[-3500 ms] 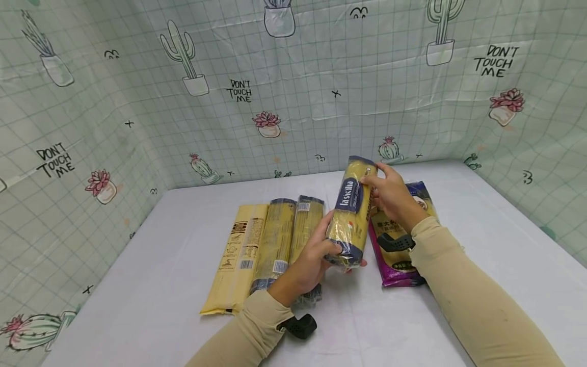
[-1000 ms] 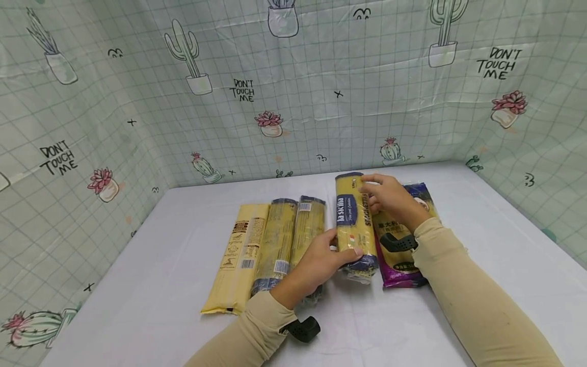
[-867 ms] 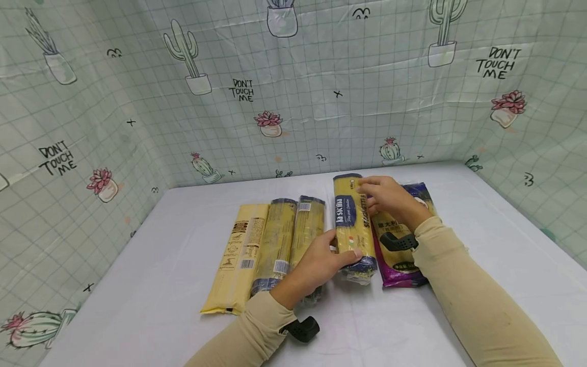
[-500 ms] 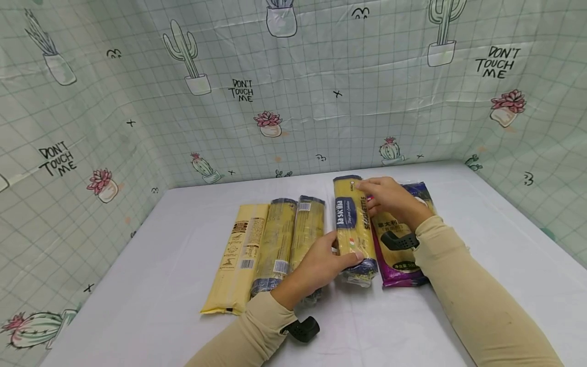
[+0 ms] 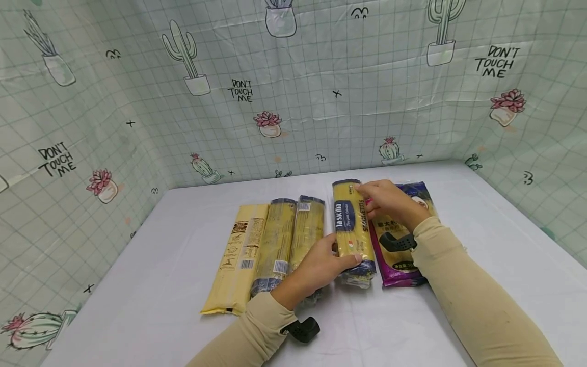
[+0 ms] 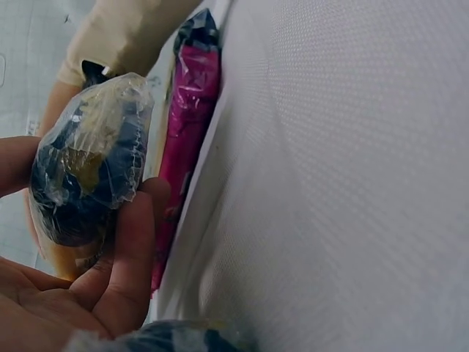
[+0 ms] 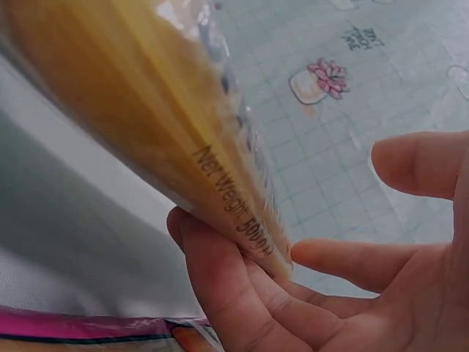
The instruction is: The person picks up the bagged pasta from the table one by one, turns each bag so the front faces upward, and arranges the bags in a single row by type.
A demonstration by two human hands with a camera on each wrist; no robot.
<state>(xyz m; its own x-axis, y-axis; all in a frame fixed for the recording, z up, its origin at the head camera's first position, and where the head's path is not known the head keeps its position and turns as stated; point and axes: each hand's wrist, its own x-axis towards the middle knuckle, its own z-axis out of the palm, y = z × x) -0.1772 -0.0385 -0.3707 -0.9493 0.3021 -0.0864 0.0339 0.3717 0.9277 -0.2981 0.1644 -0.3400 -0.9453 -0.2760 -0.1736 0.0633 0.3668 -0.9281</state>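
My left hand (image 5: 321,262) grips the near end of a yellow and navy spaghetti pack (image 5: 354,239), thumb on top and fingers underneath. In the left wrist view its crinkled clear end (image 6: 95,161) is held a little above the table. My right hand (image 5: 390,201) is at the pack's far right edge. The right wrist view shows fingers (image 7: 220,271) curled under the pack's edge, another fingertip against its other side, and the thumb standing off. Beneath the right wrist lies a purple and yellow pasta pack (image 5: 399,267), partly hidden by the hand and black wrist camera.
Left of the held pack, a plain yellow pack (image 5: 234,255) and two clear-wrapped spaghetti packs (image 5: 277,229) lie side by side on the white table (image 5: 151,285). The left forearm partly covers their near ends. A cactus-print curtain (image 5: 302,122) rises behind and at both sides.
The spaghetti pack has come down and swung from a rightward tilt to leaning slightly left. Over the last second its far end dips a little, and the right hand's fingers settle onto its edge.
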